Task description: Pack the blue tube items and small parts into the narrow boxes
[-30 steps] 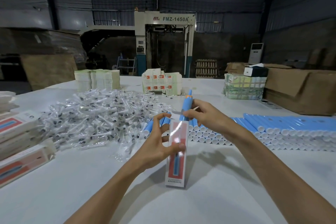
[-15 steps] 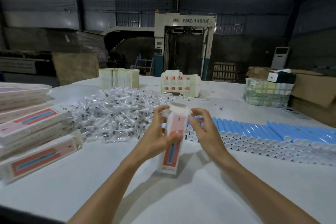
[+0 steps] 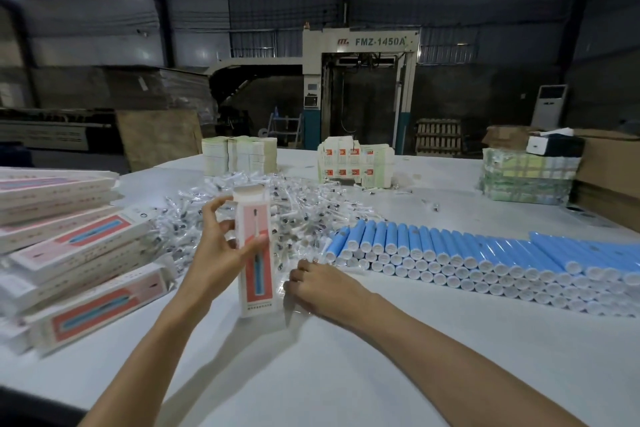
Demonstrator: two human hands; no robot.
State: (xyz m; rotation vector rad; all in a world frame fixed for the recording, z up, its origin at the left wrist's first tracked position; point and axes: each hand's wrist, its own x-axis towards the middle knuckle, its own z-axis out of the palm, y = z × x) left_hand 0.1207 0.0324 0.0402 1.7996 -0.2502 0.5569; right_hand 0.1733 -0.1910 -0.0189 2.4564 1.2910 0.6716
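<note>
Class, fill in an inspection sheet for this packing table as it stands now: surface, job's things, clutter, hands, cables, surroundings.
Surface: white table, arm shadows on it.
Job's things: box upright, top flap up; blue tubes stacked at right; bagged parts heaped behind; more boxes piled at left.
Clutter: flat carton stacks at far edge; cardboard at right.
Hands: left hand grips the box; right hand rests at the heap's edge, grasp unclear.
Cables: nothing seen.
Surroundings: dim hall, FMZ-1450A machine behind.
</note>
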